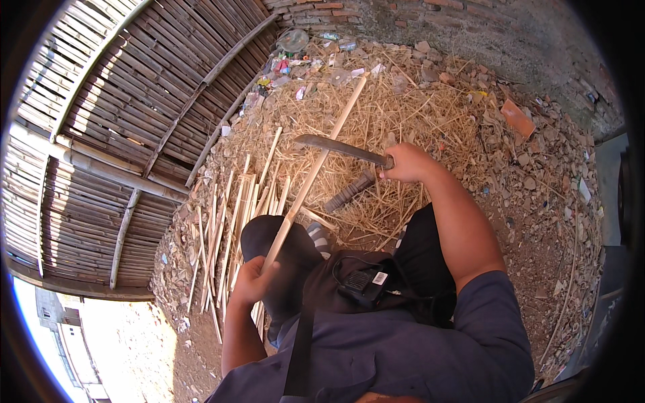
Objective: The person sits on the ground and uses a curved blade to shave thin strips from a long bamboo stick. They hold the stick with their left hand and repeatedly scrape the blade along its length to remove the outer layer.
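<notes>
My left hand [252, 279] is closed round the near end of a long, pale bamboo strip [309, 181]. The strip slants up and away past my left knee, over the straw-like shavings. In my right hand [406, 163] is the handle of a machete [339, 146] with a dark, curved blade. Its blade points left and crosses in front of the strip; whether the edge touches it I cannot tell. Below the blade lies a dark brown, ribbed, stick-like piece [349, 191]. Several more split bamboo strips [218, 235] lie in a bundle left of my knee.
Pale shavings [403, 101] cover the ground ahead. A bamboo slat wall [154, 87] rises on the left, a brick wall [484, 40] at the back. Litter [285, 67] gathers in the far corner; rubble and an orange tile piece [517, 119] lie at right.
</notes>
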Available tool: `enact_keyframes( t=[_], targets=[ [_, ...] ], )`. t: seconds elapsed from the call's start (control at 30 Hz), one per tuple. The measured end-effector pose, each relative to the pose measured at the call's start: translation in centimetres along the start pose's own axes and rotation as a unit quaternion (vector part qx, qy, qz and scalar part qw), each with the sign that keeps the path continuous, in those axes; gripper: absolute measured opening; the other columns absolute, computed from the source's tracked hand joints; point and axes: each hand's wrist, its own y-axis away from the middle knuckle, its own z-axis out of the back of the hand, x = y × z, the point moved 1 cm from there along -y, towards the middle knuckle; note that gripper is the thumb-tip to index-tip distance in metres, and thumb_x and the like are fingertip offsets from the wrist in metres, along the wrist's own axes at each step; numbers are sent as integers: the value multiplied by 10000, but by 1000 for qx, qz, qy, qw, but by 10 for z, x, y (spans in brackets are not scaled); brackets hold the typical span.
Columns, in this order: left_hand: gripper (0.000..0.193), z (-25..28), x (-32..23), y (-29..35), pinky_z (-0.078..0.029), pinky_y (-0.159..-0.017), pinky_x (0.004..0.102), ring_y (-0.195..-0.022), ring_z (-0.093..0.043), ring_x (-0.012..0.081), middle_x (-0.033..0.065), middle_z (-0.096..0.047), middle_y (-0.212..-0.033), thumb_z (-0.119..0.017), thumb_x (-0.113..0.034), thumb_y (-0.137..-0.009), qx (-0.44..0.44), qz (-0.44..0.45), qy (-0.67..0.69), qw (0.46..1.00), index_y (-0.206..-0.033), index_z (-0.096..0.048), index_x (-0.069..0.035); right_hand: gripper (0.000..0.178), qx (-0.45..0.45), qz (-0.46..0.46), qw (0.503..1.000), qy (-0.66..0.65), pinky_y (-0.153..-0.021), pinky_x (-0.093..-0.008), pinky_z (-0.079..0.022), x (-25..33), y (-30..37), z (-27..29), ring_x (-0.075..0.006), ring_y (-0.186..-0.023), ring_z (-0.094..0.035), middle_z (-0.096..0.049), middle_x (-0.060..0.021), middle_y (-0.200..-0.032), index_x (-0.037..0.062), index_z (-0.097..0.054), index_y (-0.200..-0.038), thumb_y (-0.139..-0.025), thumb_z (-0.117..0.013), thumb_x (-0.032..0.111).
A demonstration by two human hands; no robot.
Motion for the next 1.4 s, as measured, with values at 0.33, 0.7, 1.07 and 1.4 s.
enact_keyframes(
  t=[0.33, 0.7, 1.07, 1.4],
  targets=[
    [298, 1, -4, 1, -391, -489, 221, -555, -509, 43, -19, -584, -656, -664, -293, -976, 10, 1, 13, 1000, -830, -596, -43, 415, 2, -1, 1000, -5, -826, -435, -517, 0, 0, -1, -329, -969, -668, -679, -163, -1003, 54, -686, -1059, -799, -792, 361],
    [283, 0, -6, 1, -400, -491, 221, -552, -514, 46, -17, -589, -665, -655, -293, -980, 16, 14, 31, 999, -856, -602, -45, 423, 1, 1, 1000, -13, -819, -433, -514, 0, 0, -2, -338, -959, -667, -684, -180, -996, 36, -681, -1060, -804, -791, 355],
    [276, 4, -8, 1, -386, -496, 214, -542, -503, 43, -25, -582, -662, -649, -292, -981, 27, 35, 51, 998, -842, -598, -59, 386, -6, 22, 1000, -7, -801, -427, -514, 0, 0, -3, -334, -923, -668, -679, -172, -957, 31, -679, -1005, -801, -789, 341],
    [276, 7, -2, 0, -380, -491, 213, -517, -491, 55, -33, -556, -637, -639, -310, -985, 37, 38, 86, 995, -860, -618, -65, 387, -19, 27, 999, -15, -801, -427, -516, 2, 0, -2, -332, -915, -671, -682, -175, -958, 29, -681, -1014, -800, -788, 333]
  ],
)
